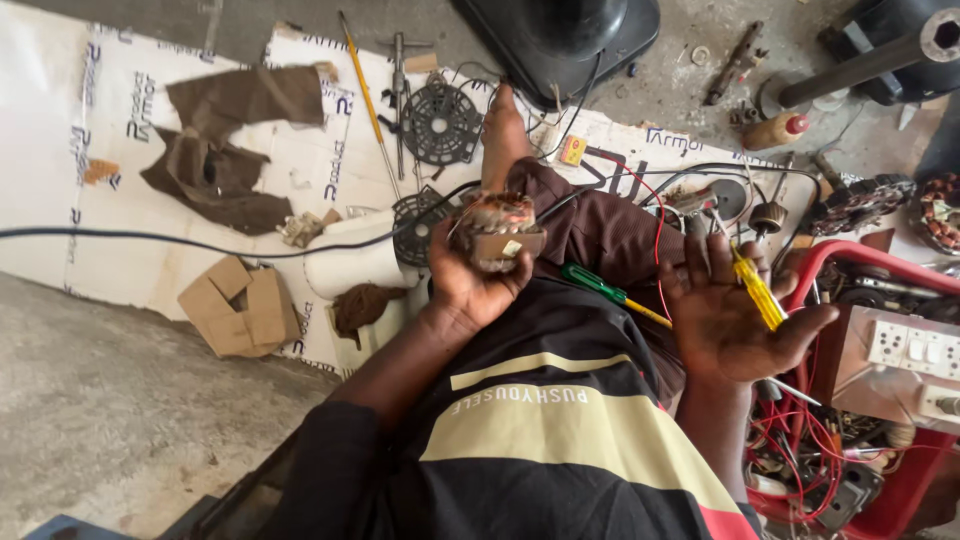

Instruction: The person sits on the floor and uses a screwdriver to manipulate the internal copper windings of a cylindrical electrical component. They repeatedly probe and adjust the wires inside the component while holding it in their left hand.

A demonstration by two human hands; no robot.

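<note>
My left hand (470, 285) is raised over my lap and grips a small motor stator (497, 228) with copper windings and thin wires trailing from it. My right hand (728, 318) is held palm up with fingers spread, and a yellow-handled screwdriver (757, 290) lies across the fingers, loosely pinched by the thumb. A green-handled screwdriver (598, 287) rests on my thigh between the two hands. A red wire (657, 240) runs across my leg.
A black fan base (560, 35) stands ahead by my foot. A round black grille part (440, 122), long tools and brown rags (215, 150) lie on the white sheet. A red box (890, 350) with switches and tangled wires sits at right. Folded cardboard (240, 305) lies at left.
</note>
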